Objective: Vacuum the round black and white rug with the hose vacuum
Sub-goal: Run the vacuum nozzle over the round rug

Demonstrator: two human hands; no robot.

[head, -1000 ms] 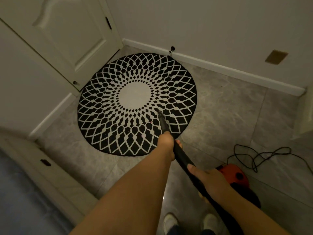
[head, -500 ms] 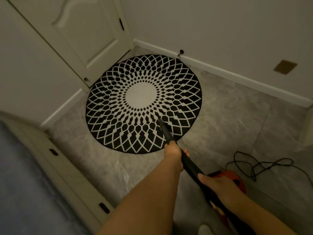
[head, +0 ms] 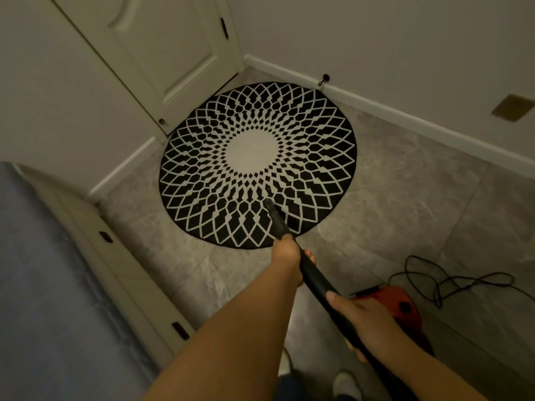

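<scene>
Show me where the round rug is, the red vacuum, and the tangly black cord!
round rug (head: 252, 149): head view, on its plain white centre.
red vacuum (head: 390, 299): head view, on the top of its red body.
black cord (head: 440, 285): head view, on a loop lying on the floor tiles.

Right hand (head: 365, 321) hides vacuum body (head: 401, 303) partly; hose (head: 314, 274) end cut off.

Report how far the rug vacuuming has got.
Done: nothing on the rug shows which parts are already cleaned. In hand: both hands grip the black hose wand, left hand forward, right hand behind, with the nozzle tip on the near patterned ring. Left: seemingly the white centre and far side; the orange vacuum body sits on the tile.
</scene>
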